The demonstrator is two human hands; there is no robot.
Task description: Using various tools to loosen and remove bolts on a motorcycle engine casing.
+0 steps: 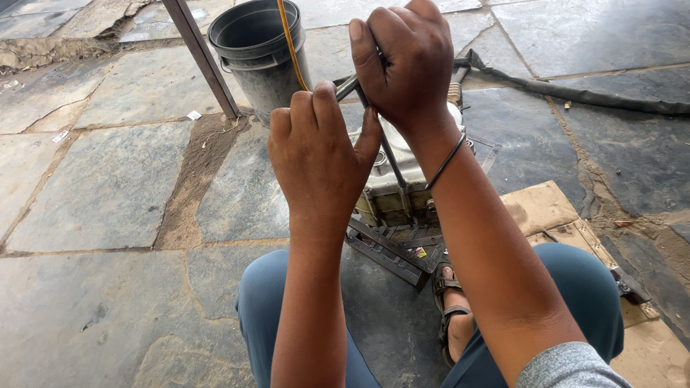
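My left hand (320, 154) is closed around a thin metal tool whose end sticks out near my fingers, and it also sits by a yellow cable (290, 44) running up and away. My right hand (402, 61) grips the same dark metal rod or tool handle (392, 154) higher up, a thin bangle on its wrist. Below both hands sits a grimy whitish engine-like metal part (388, 194), resting on a dark slatted crate (392, 251). The hands hide most of the part's top.
A black plastic bucket (259, 50) stands just beyond my hands. A slanted rusty metal bar (201, 57) rises at its left. A dark hose (596, 97) lies across the stone floor at right. Cardboard (546, 208) lies under my right knee; my sandalled foot (449, 309) is tucked between my legs.
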